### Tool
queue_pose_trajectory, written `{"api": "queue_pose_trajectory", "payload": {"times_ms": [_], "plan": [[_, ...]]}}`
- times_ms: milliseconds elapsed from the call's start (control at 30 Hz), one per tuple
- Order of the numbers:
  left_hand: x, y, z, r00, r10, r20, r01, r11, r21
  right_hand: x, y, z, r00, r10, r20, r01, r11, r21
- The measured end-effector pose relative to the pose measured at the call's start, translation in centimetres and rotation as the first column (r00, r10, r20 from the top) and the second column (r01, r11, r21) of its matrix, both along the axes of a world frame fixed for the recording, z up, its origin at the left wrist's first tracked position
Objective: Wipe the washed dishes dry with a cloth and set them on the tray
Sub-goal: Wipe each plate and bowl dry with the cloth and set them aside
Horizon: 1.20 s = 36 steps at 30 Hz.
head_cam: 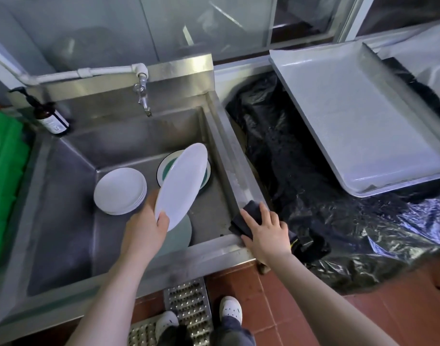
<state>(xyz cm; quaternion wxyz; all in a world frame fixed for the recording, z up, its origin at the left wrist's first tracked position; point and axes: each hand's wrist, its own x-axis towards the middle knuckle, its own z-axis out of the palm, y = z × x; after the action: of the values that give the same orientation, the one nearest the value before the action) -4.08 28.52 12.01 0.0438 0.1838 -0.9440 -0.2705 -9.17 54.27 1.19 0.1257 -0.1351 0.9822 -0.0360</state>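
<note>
My left hand [145, 227] grips the near edge of a white oval plate [181, 183], held tilted above the steel sink [64, 186]. A stack of white plates [119, 189] lies on the sink floor to the left. A green-rimmed plate [165, 164] sits behind the held plate, and a pale round plate [180, 234] lies under it. My right hand [266, 232] rests on a dark cloth [248, 213] at the sink's front right corner, fingers spread over it. The metal tray [358, 126] stands bare at the right.
A tap [143, 96] juts over the sink's back wall. A brown pump bottle [51, 118] stands at the back left corner beside a green crate [4, 176]. Black plastic sheeting [301, 171] covers the surface under the tray. My feet stand by a floor grate [189, 310].
</note>
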Motion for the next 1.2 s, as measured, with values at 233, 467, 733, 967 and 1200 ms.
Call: {"api": "queue_pose_trajectory", "payload": {"times_ms": [233, 467, 733, 967, 1200], "plan": [[1.6, 1.0, 0.3, 0.999, 0.046, 0.003, -0.046, 0.999, 0.009, -0.6, 0.9, 1.0, 0.995, -0.058, 0.085, 0.075, 0.973, -0.217], [2.8, 0.3, 1.0, 0.988, 0.130, -0.083, -0.125, 0.990, 0.059, -1.7, 1.5, 4.0, 0.983, -0.170, 0.065, 0.172, 0.755, -0.632], [3.6, -0.9, 2.5, 0.953, 0.173, -0.249, -0.125, 0.972, 0.197, -2.3, -4.1, 11.4, 0.989, -0.116, -0.095, -0.009, 0.583, -0.812], [4.3, -3.9, 4.9, 0.916, 0.292, -0.274, -0.032, 0.735, 0.678, -3.4, -9.9, 18.3, 0.931, -0.118, -0.346, -0.238, 0.522, -0.819], [5.5, -7.1, 7.3, 0.845, 0.394, -0.363, 0.115, 0.528, 0.842, -4.0, -14.6, 22.9, 0.667, 0.114, -0.736, -0.558, 0.731, -0.393]]}}
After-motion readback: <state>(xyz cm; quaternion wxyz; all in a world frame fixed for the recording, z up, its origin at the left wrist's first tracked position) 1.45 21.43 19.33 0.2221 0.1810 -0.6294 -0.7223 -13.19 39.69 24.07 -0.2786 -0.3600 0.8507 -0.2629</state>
